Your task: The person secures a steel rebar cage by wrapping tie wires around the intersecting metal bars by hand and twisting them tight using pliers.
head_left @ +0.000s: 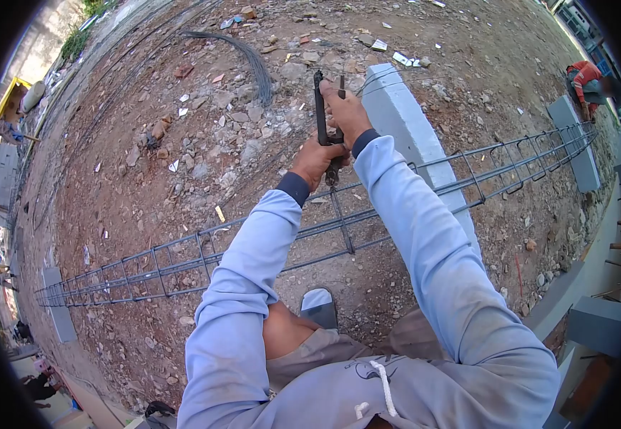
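Note:
Dark long-handled pincers [320,118] point away from me, their head [333,174] down at the top bar of a long rebar cage [344,222]. Around the upper part of one handle, my right hand [348,113] is closed. Lower down, near the pivot, my left hand [313,161] is closed on the same tool. Whether the jaws bite on tie wire or on the bar is too small to tell. The cage runs across the view, with several square stirrups along it.
Pale concrete beam [403,121] lies under the cage; grey blocks stand beneath its left end [58,314] and right end [575,154]. A co-worker in red [585,80] crouches at the far right end. A bundle of tie wire [253,61] lies on rubble-strewn ground.

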`<state>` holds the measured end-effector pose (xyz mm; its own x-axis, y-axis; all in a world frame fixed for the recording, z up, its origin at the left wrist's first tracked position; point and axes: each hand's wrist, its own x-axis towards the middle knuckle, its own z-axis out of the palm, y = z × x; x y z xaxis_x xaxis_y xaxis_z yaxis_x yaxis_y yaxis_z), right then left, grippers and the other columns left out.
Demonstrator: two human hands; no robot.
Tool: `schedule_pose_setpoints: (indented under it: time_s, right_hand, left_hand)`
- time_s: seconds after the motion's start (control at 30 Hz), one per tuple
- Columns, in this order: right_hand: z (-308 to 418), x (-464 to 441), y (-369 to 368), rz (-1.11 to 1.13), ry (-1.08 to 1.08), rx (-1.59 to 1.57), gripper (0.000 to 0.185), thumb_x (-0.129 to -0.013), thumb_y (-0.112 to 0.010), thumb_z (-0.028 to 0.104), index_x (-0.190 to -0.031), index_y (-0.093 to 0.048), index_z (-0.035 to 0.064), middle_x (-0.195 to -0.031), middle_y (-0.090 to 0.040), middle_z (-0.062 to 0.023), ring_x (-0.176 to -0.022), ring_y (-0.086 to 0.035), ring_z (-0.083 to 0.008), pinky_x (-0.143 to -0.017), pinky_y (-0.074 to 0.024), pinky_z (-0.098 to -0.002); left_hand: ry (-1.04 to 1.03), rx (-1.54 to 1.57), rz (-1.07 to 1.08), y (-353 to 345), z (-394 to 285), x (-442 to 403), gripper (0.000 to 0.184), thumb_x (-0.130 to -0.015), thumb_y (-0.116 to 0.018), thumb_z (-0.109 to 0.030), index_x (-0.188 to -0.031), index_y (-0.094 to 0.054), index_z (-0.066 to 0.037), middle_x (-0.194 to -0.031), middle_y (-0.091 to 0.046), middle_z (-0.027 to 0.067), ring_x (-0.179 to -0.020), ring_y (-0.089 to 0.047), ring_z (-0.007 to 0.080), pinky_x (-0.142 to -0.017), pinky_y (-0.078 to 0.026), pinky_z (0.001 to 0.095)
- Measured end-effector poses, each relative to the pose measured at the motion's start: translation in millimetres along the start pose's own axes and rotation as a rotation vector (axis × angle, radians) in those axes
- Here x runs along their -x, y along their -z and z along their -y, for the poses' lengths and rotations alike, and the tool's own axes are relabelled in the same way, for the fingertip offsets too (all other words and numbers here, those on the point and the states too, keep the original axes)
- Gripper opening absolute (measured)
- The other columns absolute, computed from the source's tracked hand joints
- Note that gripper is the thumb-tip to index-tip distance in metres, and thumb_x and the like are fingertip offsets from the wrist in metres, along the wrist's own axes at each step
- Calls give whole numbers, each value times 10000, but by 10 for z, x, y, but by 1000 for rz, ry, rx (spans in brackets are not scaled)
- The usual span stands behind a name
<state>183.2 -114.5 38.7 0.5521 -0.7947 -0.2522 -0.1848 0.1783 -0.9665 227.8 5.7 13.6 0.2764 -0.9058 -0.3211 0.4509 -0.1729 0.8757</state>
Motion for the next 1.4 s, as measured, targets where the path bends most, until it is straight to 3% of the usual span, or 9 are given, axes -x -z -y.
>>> schedule_pose_setpoints:
  time_s: [0.23,0.67,0.77,0.9,1.0,1.1,1.23,1.37,1.4]
  right_hand:
    - [240,98,220,819,-128,-553,520,-870,-595,426,-1123,-547,-25,-1025,-624,-164,-890,-622,-236,-833,-520,-371]
    - [302,196,-120,369,-57,-356,265,-803,-691,248,-675,-528,83,-546,-484,3,-446,-470,-112,-421,-403,-268]
    - [342,250,-219,180,1,-174,312,-778,-681,278,-618,-552,43,-542,-513,-28,-490,-519,-162,-469,-436,-319]
    - [409,430,-300,-364,114,261,596,-745,-688,438,-1017,-533,-69,-950,-624,-242,-923,-613,-367,-820,-472,-420]
    - [306,642,-440,-510,353,443,695,-736,-693,467,-1117,-470,-69,-1082,-577,-279,-1014,-587,-387,-868,-458,-420]
    - [420,799,-155,-95,282,318,723,-712,-725,456,-1138,-472,-71,-1062,-587,-271,-1017,-579,-409,-879,-458,-421]
    - [446,668,36,497,55,-129,438,-766,-728,378,-968,-584,18,-864,-643,-120,-824,-631,-219,-737,-507,-324]
    - [364,675,-21,311,-3,-340,276,-810,-697,266,-924,-608,30,-840,-646,-86,-794,-625,-147,-662,-494,-274]
    - [381,676,-36,160,-13,-205,322,-795,-695,264,-954,-585,5,-890,-647,-142,-854,-633,-221,-714,-499,-335]
  left_hand:
    - [102,3,93,91,-17,-5,178,-783,-658,-64,-942,-599,-13,-830,-626,74,-728,-628,200,-702,-516,317]
    - [84,-71,253,185,-137,20,367,-779,-643,-88,-1128,-541,-34,-1027,-615,68,-942,-600,183,-828,-478,353]
    - [140,-286,140,102,-271,116,499,-795,-641,-122,-1247,-444,-44,-1134,-571,61,-1010,-571,172,-855,-462,360]
    - [-150,-364,-67,-58,-72,160,556,-804,-666,-175,-1288,-426,-45,-1156,-565,69,-982,-553,163,-840,-442,307]
    - [-257,167,-128,159,416,-38,461,-851,-634,-185,-1251,-465,-31,-1156,-576,75,-991,-564,168,-849,-449,306]
    - [-23,-112,93,131,-80,152,396,-882,-602,-209,-1220,-500,-32,-1131,-592,60,-1014,-565,166,-866,-454,319]
    - [82,-127,350,171,-246,225,379,-840,-652,-107,-1190,-518,-47,-1104,-596,54,-1005,-577,184,-857,-468,335]
    - [60,-93,284,132,-235,250,402,-798,-699,-109,-1158,-540,-31,-1071,-613,68,-984,-596,204,-881,-467,342]
    - [177,-220,238,244,-162,128,440,-792,-698,-97,-1180,-511,-7,-1049,-616,87,-942,-596,187,-846,-467,310]
